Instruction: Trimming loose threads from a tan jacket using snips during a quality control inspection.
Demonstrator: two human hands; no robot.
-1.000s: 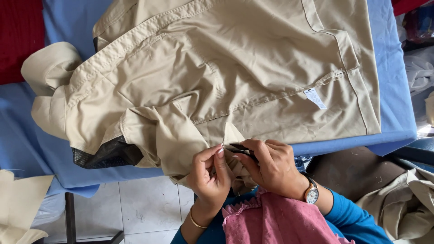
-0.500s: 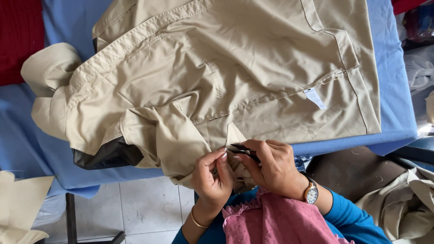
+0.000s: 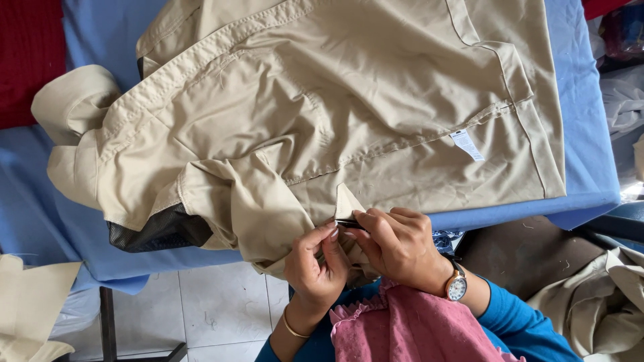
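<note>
Two hands (image 3: 359, 251) pinched on creased beige cotton garment (image 3: 335, 114), right with slim dark tool (image 3: 350, 224).

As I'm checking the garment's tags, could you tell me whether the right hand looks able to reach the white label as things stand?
Probably yes: the label lies exposed on the flat beige garment, nothing over it, but the right hand holds a small dark tool.

The scene is lit evenly by soft daylight. Only faint shadows are cast in the folds of the beige garment (image 3: 349, 114), which is rendered sharply. Slight overexposure is seen right of it.
</note>
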